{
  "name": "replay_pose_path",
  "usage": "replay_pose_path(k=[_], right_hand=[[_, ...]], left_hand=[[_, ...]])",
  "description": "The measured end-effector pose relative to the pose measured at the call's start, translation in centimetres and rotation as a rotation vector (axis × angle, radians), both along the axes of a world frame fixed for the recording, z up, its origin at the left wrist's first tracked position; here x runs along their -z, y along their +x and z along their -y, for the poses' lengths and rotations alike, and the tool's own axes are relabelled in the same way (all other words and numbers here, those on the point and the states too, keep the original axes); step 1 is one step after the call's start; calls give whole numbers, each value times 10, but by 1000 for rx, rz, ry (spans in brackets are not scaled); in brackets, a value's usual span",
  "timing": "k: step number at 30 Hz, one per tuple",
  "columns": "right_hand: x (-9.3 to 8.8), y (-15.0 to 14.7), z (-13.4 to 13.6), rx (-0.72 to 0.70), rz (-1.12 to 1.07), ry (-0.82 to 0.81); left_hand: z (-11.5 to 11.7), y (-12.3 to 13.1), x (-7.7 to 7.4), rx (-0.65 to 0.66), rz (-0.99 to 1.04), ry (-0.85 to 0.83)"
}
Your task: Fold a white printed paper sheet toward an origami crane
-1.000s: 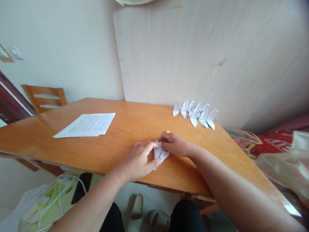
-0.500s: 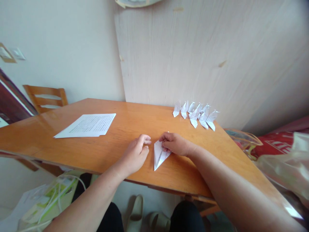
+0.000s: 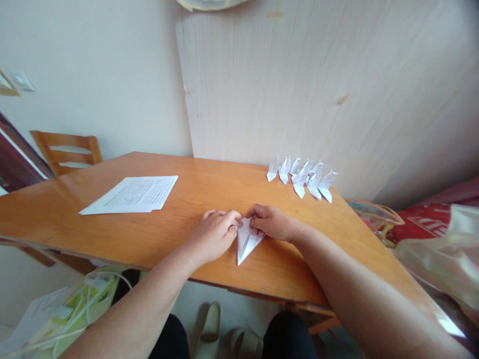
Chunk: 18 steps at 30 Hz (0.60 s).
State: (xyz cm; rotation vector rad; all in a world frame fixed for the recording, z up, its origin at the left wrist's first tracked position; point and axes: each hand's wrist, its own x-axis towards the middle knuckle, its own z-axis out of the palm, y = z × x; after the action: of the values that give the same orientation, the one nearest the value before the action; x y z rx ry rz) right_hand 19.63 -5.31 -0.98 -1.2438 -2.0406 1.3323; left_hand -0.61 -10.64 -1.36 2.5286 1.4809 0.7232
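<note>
A folded white paper (image 3: pixel 247 245) lies near the table's front edge, its narrow point toward me. My right hand (image 3: pixel 275 223) is closed on its upper right part, fingertips pressed against the paper. At the paper's upper left edge, my left hand (image 3: pixel 217 234) has its thumb and forefinger pinched together on the corner. Several folded paper cranes (image 3: pixel 299 180) stand grouped at the back right of the table. To the left rests a stack of printed sheets (image 3: pixel 130 195).
The wooden table (image 3: pixel 209 182) meets a pale wall panel behind. A wooden chair (image 3: pixel 71 149) stands at the far left. Bags (image 3: pixel 430 222) are beyond the right edge. Slippers (image 3: pixel 211 324) lie on the floor below, and a green and white bundle with cables (image 3: pixel 80 309) is at the lower left.
My left hand has moved right to the paper's upper left corner, and its fingers have closed there. My right hand stays on the paper. The view has shifted slightly.
</note>
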Motion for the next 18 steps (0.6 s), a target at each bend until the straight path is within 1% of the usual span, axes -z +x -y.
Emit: replay_pose_path(k=[4, 7, 10, 13, 16, 18], right_hand=[[-1, 0, -1, 15, -61, -61], [-1, 0, -1, 48, -123, -117], [-2, 1, -1, 90, -191, -186], [-4, 4, -2, 109, -280, -232], [-10, 8, -3, 133, -319, -222], [-15, 11, -3, 149, -281, -168]], left_hand=[[-4, 2, -4, 20, -52, 13], [-9, 3, -5, 71, -96, 11], [-11, 3, -4, 107, -113, 14], [-10, 2, -1, 104, -107, 35], [-6, 2, 1, 104, -107, 57], [-4, 3, 1, 109, -112, 71]])
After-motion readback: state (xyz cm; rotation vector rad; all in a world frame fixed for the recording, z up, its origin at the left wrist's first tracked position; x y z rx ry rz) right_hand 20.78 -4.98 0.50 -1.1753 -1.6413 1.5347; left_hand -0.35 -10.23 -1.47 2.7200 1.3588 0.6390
